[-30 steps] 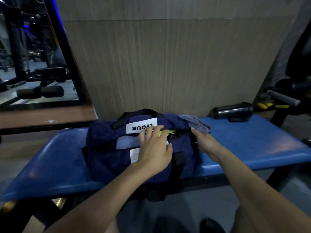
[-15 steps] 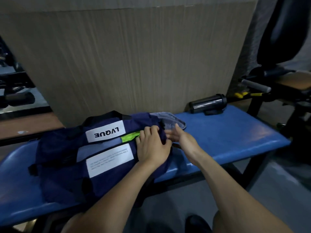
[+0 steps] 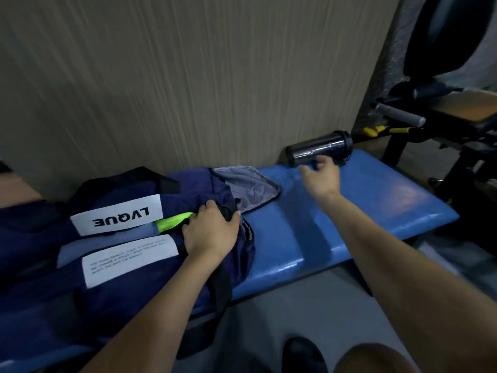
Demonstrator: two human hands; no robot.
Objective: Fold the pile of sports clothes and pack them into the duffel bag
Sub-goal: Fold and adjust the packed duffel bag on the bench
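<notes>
Both hands busy — left hand [image 3: 209, 232] grips duffel bag [image 3: 129, 267]

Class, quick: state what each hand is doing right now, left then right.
Left hand: grips the duffel bag at its open end.
Right hand: open, holding nothing, reaching toward the bottle.

I read this as a gym | blue padded bench [image 3: 363, 211] near | black weight machine [image 3: 443, 109] far right | shaker bottle [image 3: 317, 150] on the bench
</notes>
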